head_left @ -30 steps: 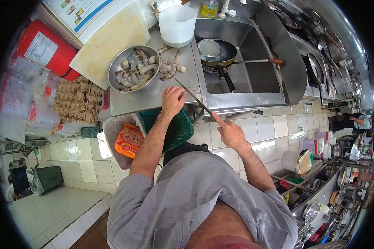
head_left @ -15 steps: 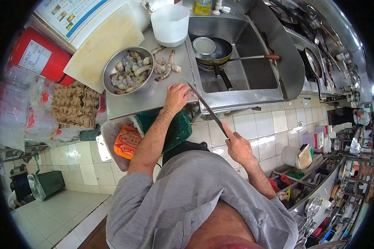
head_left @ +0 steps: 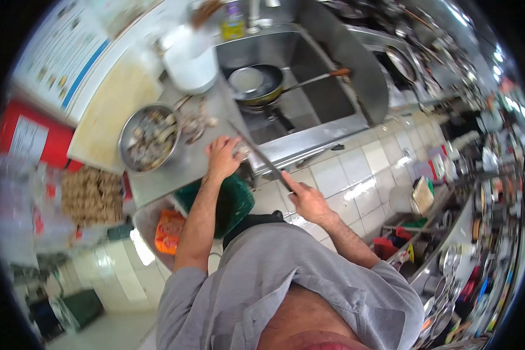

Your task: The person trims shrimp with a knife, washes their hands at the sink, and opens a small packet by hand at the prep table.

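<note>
By the front edge of the counter (head_left: pixel 192 158), I saw the left hand (head_left: pixel 223 156), fingers apart, but couldn't tell whether it pinched anything; the right hand (head_left: pixel 309 202) clasped the knife (head_left: pixel 258 151), tip near loose shrimp (head_left: pixel 197 123). Beside these sat 1 metal bowl (head_left: pixel 123 140) holding more.

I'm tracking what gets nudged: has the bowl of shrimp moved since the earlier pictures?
No: judged against the sink, the bowl keeps its place on the counter, shifting no visible way; the whole camera view moved.
</note>
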The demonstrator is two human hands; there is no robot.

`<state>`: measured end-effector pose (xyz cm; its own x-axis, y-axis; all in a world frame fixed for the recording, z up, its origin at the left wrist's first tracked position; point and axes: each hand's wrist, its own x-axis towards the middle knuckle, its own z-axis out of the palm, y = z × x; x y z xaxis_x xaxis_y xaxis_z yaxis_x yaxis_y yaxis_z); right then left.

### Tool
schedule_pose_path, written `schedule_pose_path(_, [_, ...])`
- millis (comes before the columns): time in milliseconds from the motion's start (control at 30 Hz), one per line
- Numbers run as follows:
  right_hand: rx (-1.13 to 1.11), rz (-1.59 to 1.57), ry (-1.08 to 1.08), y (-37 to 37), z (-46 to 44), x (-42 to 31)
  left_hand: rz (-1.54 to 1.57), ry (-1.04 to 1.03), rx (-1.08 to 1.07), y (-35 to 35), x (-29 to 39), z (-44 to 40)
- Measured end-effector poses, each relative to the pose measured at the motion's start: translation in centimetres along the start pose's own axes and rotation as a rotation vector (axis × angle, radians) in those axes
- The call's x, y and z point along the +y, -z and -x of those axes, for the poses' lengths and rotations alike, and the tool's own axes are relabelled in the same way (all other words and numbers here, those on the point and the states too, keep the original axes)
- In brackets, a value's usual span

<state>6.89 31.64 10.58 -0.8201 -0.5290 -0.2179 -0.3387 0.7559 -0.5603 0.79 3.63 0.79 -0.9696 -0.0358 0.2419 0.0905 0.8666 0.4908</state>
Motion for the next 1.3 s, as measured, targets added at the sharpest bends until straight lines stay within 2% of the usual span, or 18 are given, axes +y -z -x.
schedule_pose_path(67, [-0.005,-0.074,-0.036,0.2,0.3,0.1,-0.015,-0.033,-0.074,-0.1,0.3,-0.7])
schedule_pose_path(167, [0.013,-0.134,-0.041,-0.1,0.6,0.6,-0.119,0.057,-0.078,0.6,0.0,-1.4])
schedule_pose_path(233, [0.064,-0.208,-0.022,-0.5,0.6,0.9,0.426,0.171,0.092,1.3,-1.2,-2.4])
schedule_pose_path(267, [0.043,-0.212,-0.002,-0.4,0.4,0.8,0.412,0.194,0.104,1.7,-1.6,-2.6])
schedule_pose_path(333, [0.038,-0.293,-0.093,-0.1,0.2,0.3,0.690,0.125,0.473,2.5,-0.8,-2.5])
schedule_pose_path(400, [0.019,-0.345,-0.075,-0.5,-0.4,0.2,0.687,0.155,0.532,2.8,-0.4,-1.1])
schedule_pose_path(467, [-0.028,-0.334,-0.105,-0.7,-1.1,-0.4,0.295,0.133,0.537,1.9,-0.6,0.8])
schedule_pose_path(500, [-0.018,-0.299,-0.076,-1.2,-1.4,-0.5,0.282,0.148,0.544,1.3,-0.6,1.6])
schedule_pose_path(567, [-0.076,-0.286,-0.084,-1.9,-2.2,-1.0,0.045,0.302,0.443,0.2,-0.3,2.5])
schedule_pose_path(667, [-0.127,-0.276,-0.117,-2.4,-2.7,-2.1,0.094,0.447,0.382,-0.2,-0.7,1.6])
schedule_pose_path(867, [-0.102,-0.240,-0.110,-2.6,-3.6,-1.8,0.178,0.330,0.274,-1.7,0.6,1.2])
schedule_pose_path(933, [-0.072,-0.222,-0.087,-2.2,-3.4,-1.8,0.082,0.217,0.427,-1.9,0.9,1.2])
schedule_pose_path(1067, [-0.057,-0.052,-0.045,-1.4,-2.2,-2.6,0.209,0.247,0.404,-2.1,0.3,1.2])
schedule_pose_path(1133, [-0.069,-0.018,-0.048,-1.0,-1.8,-3.3,0.338,0.368,0.301,-1.6,0.7,1.0])
schedule_pose_path(1300, [-0.141,0.022,-0.131,-0.6,-1.4,-4.5,0.330,0.314,0.329,-1.3,0.9,1.0])
